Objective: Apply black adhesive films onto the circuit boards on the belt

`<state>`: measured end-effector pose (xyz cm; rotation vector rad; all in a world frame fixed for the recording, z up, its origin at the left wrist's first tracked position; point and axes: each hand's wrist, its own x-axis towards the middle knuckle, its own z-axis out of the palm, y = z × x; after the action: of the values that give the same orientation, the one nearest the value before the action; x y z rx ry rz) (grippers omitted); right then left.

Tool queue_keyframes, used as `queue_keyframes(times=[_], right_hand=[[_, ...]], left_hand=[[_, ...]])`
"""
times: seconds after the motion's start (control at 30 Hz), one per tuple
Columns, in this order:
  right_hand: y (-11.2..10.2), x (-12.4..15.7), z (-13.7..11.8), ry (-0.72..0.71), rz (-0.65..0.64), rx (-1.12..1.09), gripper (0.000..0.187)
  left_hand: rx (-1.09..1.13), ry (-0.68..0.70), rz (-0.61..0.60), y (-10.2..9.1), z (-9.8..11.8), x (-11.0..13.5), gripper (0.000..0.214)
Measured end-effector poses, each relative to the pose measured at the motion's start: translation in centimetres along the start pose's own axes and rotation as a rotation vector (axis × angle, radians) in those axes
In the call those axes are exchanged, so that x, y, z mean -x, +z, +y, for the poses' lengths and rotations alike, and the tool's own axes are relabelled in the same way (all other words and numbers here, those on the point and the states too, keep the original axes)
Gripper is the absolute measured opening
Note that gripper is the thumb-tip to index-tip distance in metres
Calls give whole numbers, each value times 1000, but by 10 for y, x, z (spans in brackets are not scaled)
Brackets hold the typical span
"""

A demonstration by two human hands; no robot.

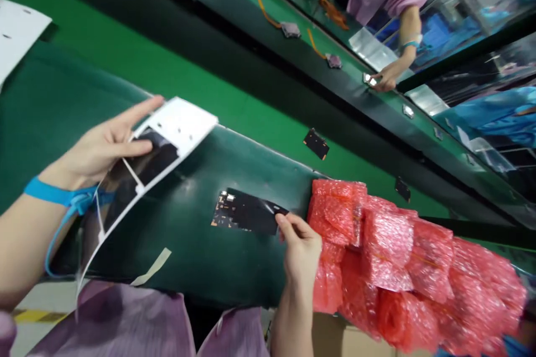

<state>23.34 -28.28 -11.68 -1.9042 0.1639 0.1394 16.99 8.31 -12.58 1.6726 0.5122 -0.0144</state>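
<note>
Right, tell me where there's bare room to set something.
Free: dark green mat between the white-framed black sheet in the left hand and the black circuit sheet; bright green strip beyond it. Crowded: right hand beside red bubble-wrap bundles.

Right hand (299,251) obstructed on its right by heaped red bubble-wrap bags (377,256). Passage runs leftward over the dark green conveyor belt (180,256) toward the left hand (104,145), past one flat black circuit board (245,212).
</note>
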Motion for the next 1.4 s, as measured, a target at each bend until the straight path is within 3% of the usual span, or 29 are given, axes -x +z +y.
queue_keyframes(times=[0.07,0.13,0.3,0.6,0.97,1.07,1.17,1.2,1.27,1.4], right_hand=[[11,5,17,108,-72,24,43],[20,10,27,162,-101,52,46],[29,14,31,193,-144,115,49],[30,17,36,218,-78,155,46],[32,19,31,284,-33,132,45],[33,19,30,297,-24,126,45],[33,19,32,300,-19,122,43],[33,19,33,298,-18,119,43],[33,20,34,285,-20,116,42],[32,20,34,251,-36,117,42]], left_hand=[[200,-78,163,-1,-8,-9,79],[289,-108,205,-1,-12,-14,73],[287,-117,216,-3,-16,-18,72],[242,-52,129,-1,-14,-14,63],[294,-100,170,1,-8,-13,64],[249,-122,202,-1,-17,-17,73],[211,-17,279,-4,-32,-24,119],[169,28,314,-6,-37,-26,129],[-54,116,389,-9,-42,-27,127],[-808,341,624,-4,-35,-16,89]])
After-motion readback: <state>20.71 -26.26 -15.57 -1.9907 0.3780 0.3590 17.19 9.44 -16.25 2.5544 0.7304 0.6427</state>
